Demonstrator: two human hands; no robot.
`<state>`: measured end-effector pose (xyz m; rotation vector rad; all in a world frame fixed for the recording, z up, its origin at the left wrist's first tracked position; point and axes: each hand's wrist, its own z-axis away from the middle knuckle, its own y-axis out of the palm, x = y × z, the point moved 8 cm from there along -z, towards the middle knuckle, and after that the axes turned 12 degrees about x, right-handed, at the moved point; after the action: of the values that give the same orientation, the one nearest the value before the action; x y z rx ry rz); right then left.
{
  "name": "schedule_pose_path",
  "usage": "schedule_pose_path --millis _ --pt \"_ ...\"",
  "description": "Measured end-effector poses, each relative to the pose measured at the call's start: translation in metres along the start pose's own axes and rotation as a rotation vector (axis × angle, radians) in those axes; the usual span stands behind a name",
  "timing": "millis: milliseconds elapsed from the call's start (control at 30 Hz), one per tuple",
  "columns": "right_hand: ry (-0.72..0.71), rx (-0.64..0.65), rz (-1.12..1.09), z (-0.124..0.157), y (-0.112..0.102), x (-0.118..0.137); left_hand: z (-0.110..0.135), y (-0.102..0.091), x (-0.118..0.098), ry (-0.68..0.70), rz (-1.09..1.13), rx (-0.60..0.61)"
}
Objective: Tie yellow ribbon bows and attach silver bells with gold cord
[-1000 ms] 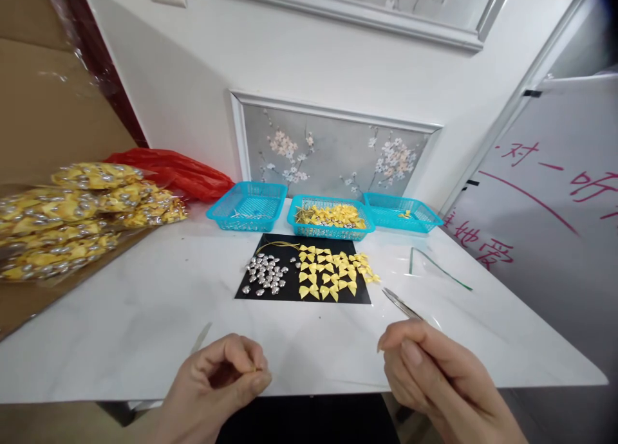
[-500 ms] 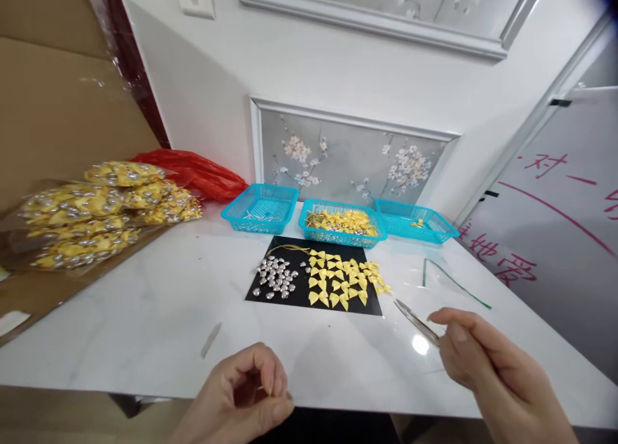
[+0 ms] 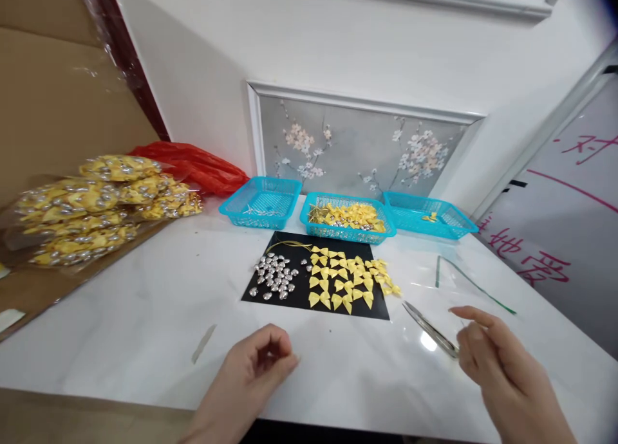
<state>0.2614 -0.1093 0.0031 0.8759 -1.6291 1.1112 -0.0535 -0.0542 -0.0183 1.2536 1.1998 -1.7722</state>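
My left hand (image 3: 255, 373) hovers over the front of the table with thumb and forefinger pinched together. Whatever is between those fingertips is too small to make out. To the right, my right hand (image 3: 502, 367) has its forefinger stretched out and the other fingers curled, with nothing visible in it. Beside it lies a slim silver tool with a pointed tip (image 3: 429, 328), its near end partly behind the fingers. On a black mat (image 3: 284, 307) are loose silver heart-shaped beads (image 3: 274, 273) at left and rows of yellow ribbon bows (image 3: 342, 283) at right. Thin gold wires (image 3: 290, 243) lie along its back edge.
Blue baskets line the wall: one with white strips (image 3: 261, 224), one full of yellow bows (image 3: 348, 238), one with few bows (image 3: 454, 231). Bagged yellow bundles (image 3: 82, 206) and a red bag (image 3: 188, 167) sit left. A green-edged clear bag (image 3: 463, 283) lies right.
The view has tilted down slightly. My right hand has drawn a little away from the silver tool, its forefinger reaching out further. My left hand keeps its pinch and has shifted slightly forward.
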Motion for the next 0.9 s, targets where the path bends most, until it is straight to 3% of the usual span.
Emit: schedule_pose_path --millis 167,333,467,633,900 --pt "-0.060 0.190 -0.099 -0.002 0.048 -0.003 -0.025 -0.014 -0.031 0.104 -0.392 -0.179" --pt "0.018 0.396 -0.107 0.001 0.095 -0.022 -0.059 0.014 -0.050 0.181 -0.695 -0.071" --pt "0.009 0.424 -0.197 0.002 0.099 -0.029 -0.079 0.030 -0.048 0.198 -0.770 -0.010" --pt "-0.030 0.473 -0.238 0.003 0.100 -0.029 -0.098 0.030 -0.040 0.167 -0.808 -0.007" --pt "-0.112 0.465 -0.156 0.003 0.101 -0.023 -0.097 0.030 -0.041 0.164 -0.755 0.015"
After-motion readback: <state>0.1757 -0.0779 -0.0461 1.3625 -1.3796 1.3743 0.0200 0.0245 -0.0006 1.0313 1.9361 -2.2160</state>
